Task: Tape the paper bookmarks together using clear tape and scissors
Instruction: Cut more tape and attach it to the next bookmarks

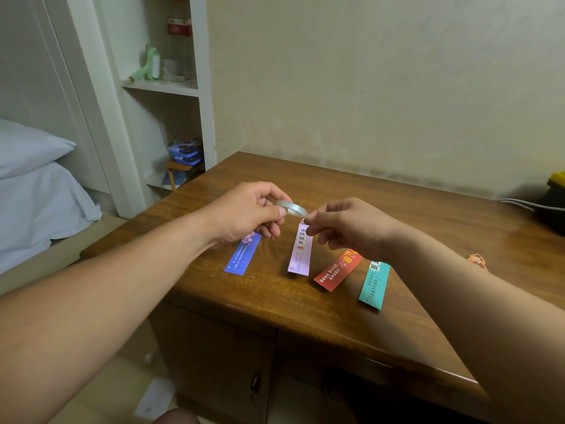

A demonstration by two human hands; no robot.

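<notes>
Head view.

- Left hand [247,211]: raised above the bench [428,215], fingers curled, gripping the clear tape roll [292,208] by its left side between thumb and fingers.
- Right hand [345,228]: raised opposite, thumb and forefinger pinched against the roll's right rim, other fingers curled under. Cannot tell whether a loose tape end is caught in the pinch.
- Clear tape roll: thin pale ring, held in the air between both hands, above the far ends of the bookmarks, off the wood.
- Blue bookmark [243,255]: flat on the bench, leftmost, far end hidden under the left hand.
- Lilac bookmark [301,252]: flat, just right of the blue one and apart from it, top end below the roll.
- Red bookmark [337,272]: flat, slanted, far end hidden behind the right wrist.
- Teal bookmark [374,284]: flat, rightmost, near the front edge, close to the red one but not touching, far end under the right forearm.
- Small orange item [477,261]: on the bench beyond the right forearm; too blurred to identify.
- Black and yellow object [555,194]: at the bench's far right edge, grey cable [519,205] beside it.
- Bed [36,209]: left of the bench, white pillow [27,145] on it.
- White shelf [162,85]: recessed behind the bench's left corner, holding assorted small items.
</notes>
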